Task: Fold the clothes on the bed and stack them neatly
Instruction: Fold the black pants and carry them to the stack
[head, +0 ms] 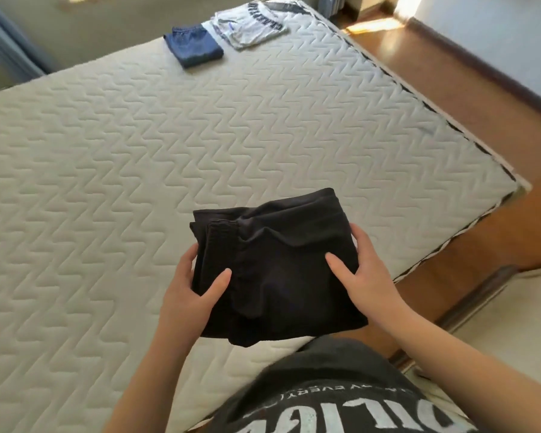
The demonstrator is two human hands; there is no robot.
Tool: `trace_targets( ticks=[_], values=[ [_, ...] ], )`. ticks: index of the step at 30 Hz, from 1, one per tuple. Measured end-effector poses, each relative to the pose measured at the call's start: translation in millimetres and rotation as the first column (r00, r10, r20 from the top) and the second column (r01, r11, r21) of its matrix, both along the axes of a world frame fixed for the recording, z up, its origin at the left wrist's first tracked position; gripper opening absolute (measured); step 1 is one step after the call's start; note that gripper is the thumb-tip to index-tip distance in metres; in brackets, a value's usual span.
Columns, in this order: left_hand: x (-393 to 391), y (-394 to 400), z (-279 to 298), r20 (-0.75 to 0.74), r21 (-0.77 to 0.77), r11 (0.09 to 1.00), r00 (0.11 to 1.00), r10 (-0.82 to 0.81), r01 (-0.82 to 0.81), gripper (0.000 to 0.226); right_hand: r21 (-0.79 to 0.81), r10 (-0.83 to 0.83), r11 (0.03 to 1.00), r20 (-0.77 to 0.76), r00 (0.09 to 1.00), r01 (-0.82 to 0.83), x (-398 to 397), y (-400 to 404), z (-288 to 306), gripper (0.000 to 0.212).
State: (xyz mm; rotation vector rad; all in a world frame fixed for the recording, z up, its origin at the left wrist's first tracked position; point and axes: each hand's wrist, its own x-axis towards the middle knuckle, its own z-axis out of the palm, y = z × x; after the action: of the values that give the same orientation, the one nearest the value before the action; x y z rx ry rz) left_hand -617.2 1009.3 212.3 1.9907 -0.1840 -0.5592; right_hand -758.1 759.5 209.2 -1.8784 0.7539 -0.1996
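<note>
Gripping folded black shorts (pixel 272 264), left hand (pixel 191 295) and right hand (pixel 359 273), fingers hidden beneath.

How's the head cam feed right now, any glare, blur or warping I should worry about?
Head view: sunlight blows out the wooden floor top right; wide-angle lens bends the mattress edges; black folded garment loses fold detail in shadow; far grey shirt lettering soft, unreadable.
</note>
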Motion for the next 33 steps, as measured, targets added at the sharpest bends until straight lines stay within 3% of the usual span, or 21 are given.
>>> trace_targets(
  ticks=[7,16,26,33],
  values=[
    [6,-24,5,0.015,-0.030,0.966,0.966,-0.257,0.257,0.055,-0.034,-0.258,0.966,-0.045,0.965,0.257,-50,21,6,0.065],
    [-8,-79,4,0.034,-0.039,0.836,0.836,-0.547,0.548,0.056,-0.069,-0.549,0.836,-0.069,0.833,0.545,-118,32,2,0.064],
    [-56,-195,14,0.074,-0.026,0.671,0.671,-0.738,0.741,0.055,-0.087,-0.749,0.661,-0.039,0.661,0.745,-187,-20,2,0.061],
    [-85,-275,13,0.069,-0.017,0.644,0.643,-0.763,0.765,0.056,-0.070,-0.791,0.611,-0.025,0.611,0.788,-216,-81,3,0.060]
  ],
)
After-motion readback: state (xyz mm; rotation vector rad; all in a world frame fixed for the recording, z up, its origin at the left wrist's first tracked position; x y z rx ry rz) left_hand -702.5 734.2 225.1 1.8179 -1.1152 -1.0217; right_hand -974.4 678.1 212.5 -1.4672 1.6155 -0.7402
